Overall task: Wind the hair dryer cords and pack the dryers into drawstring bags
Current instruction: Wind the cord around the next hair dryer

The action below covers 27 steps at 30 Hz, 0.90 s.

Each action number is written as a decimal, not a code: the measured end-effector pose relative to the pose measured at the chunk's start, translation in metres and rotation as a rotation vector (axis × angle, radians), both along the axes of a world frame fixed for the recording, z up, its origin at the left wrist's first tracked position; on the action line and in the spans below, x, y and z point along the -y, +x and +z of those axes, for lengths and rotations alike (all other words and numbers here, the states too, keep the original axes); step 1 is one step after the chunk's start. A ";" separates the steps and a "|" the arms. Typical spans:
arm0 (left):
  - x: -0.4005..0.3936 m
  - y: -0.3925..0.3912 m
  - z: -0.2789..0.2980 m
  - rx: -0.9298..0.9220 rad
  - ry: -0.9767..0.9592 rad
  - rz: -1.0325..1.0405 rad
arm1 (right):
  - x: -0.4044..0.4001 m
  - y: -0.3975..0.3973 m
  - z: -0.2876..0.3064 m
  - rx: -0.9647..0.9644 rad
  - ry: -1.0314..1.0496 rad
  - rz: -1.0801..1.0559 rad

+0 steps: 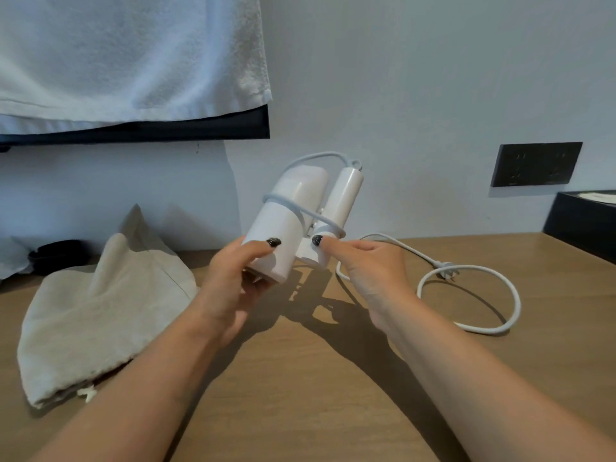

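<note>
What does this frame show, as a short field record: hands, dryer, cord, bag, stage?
left hand: grips the dryer barrel
right hand: pinches the cord by the folded handle
dryer: white, held above the table
cord: one turn round the dryer, the rest looped on the table, plug free
bag: beige, lying left on the table
stage: winding begun, dryer not bagged

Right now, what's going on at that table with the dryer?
A person is winding the cord around a folded white hair dryer. The left hand grips the dryer's barrel, and the right hand pinches the cord near the handle. One loop is around the body; the rest of the cord and the plug lie on the table. A beige bag waits at left.
</note>
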State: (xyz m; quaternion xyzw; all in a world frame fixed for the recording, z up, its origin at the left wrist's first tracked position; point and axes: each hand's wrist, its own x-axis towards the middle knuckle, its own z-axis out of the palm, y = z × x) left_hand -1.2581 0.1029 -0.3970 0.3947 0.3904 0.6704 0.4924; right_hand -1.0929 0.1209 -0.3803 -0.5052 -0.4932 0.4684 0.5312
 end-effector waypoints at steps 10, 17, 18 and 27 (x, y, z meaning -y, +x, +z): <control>0.006 0.000 -0.002 0.043 -0.072 -0.184 | -0.010 0.013 -0.003 0.132 0.128 0.137; -0.003 -0.011 -0.004 -0.397 0.005 0.080 | -0.023 0.025 -0.008 0.411 -0.042 0.420; -0.004 -0.009 -0.004 -0.436 0.007 0.111 | -0.024 0.027 -0.008 0.530 -0.032 0.411; -0.004 -0.009 -0.002 -0.895 0.026 0.558 | -0.023 0.019 -0.010 1.080 0.352 0.074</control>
